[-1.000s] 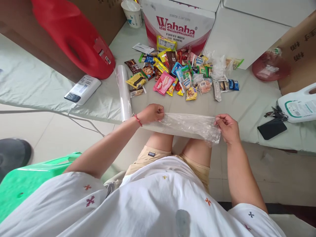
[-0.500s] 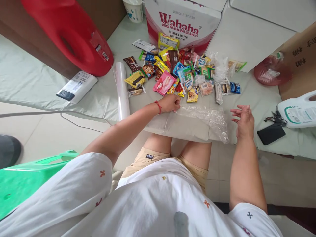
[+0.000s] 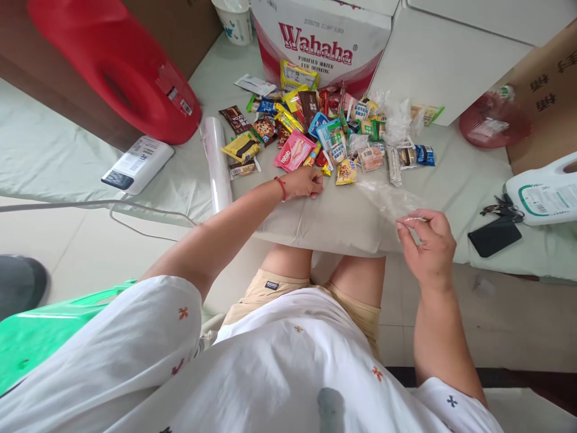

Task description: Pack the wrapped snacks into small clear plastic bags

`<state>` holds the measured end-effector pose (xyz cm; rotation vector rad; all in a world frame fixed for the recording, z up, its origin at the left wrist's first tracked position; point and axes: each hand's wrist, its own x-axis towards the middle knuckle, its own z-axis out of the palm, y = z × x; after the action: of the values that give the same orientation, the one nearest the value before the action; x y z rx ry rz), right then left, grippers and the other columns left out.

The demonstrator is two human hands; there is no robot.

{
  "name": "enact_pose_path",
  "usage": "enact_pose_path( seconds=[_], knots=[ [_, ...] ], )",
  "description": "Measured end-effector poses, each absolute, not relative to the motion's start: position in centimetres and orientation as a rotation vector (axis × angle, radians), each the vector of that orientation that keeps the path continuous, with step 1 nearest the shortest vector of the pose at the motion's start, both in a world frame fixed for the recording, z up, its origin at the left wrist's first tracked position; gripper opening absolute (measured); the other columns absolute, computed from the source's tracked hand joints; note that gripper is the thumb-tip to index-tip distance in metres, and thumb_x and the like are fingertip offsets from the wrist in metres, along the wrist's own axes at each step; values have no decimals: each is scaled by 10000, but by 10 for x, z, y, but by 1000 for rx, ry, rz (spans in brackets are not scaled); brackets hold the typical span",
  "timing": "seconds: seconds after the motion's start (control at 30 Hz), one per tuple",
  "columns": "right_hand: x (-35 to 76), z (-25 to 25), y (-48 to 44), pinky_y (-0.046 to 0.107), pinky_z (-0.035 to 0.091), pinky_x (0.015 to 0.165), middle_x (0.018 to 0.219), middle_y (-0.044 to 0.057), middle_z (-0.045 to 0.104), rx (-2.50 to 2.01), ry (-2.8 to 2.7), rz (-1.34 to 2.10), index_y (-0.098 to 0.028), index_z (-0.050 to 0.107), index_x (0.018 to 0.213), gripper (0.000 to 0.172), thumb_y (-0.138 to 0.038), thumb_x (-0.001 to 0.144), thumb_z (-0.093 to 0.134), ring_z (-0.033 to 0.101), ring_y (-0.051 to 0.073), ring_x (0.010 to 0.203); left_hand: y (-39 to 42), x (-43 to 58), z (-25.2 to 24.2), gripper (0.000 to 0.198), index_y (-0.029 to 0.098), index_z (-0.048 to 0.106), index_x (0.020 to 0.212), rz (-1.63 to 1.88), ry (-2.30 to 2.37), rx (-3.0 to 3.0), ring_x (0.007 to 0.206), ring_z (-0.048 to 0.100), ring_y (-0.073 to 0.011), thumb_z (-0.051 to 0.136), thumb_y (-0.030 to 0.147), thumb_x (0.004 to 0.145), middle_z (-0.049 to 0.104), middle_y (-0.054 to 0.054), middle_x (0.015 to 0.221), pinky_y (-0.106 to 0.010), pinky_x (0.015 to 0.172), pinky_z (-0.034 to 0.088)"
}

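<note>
My right hand (image 3: 426, 240) pinches the edge of a crumpled clear plastic bag (image 3: 387, 198) between thumb and fingers, at the front of the cloth-covered surface. The bag's other end spreads out to the left, just below the snacks. My left hand (image 3: 304, 182), with a red cord bracelet (image 3: 282, 188) at the wrist, is closed with curled fingers, low over the cloth. Whatever its fingers may hold is hidden. Right beyond it lie a pink snack packet (image 3: 295, 151) and a yellow cookie packet (image 3: 346, 172), part of a heap of small wrapped snacks.
A clear plastic roll (image 3: 217, 165) lies left of the snacks, near a white bottle (image 3: 137, 165) and a red jug (image 3: 121, 72). Behind stands a Wahaba carton (image 3: 322, 48). At right are a black pouch (image 3: 494, 237), keys (image 3: 501, 207) and a white-green bottle (image 3: 545, 192).
My right hand has moved left and closed on the plastic bag, which has shifted away from my left hand. My left hand, still curled, has barely moved. The view has shifted slightly.
</note>
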<state>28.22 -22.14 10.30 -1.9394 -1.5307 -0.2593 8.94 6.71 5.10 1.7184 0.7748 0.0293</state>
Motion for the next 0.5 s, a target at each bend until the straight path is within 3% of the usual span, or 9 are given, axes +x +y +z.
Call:
enact_pose_path(
  seconds=[0.2, 0.4, 0.5],
  knots=[
    [230, 90, -216, 415, 458, 956, 1285, 77, 694, -1857, -1984, -329, -234, 764, 933, 126, -175, 942, 653, 548, 261, 1087, 67, 98, 53, 262, 191, 530, 678, 70, 858, 1593, 512, 515, -78, 732, 149, 839, 585, 11, 589, -239, 532, 356],
    [215, 49, -179, 495, 461, 1003, 1357, 94, 697, -1828, -2007, -72, -219, 749, 1042, 250, -127, 986, 523, 538, 314, 1231, 29, 107, 64, 431, 185, 536, 731, 168, 795, 1597, 595, 570, -112, 617, 540, 962, 622, -31, 714, -257, 549, 377],
    [203, 40, -169, 521, 449, 1088, 1422, 112, 658, -1781, -2014, 16, -199, 743, 1075, 243, -149, 1000, 517, 503, 320, 1334, 6, 114, 73, 466, 176, 575, 798, 151, 730, 1846, 723, 615, -169, 558, 613, 960, 658, -51, 768, -289, 630, 426]
  ],
)
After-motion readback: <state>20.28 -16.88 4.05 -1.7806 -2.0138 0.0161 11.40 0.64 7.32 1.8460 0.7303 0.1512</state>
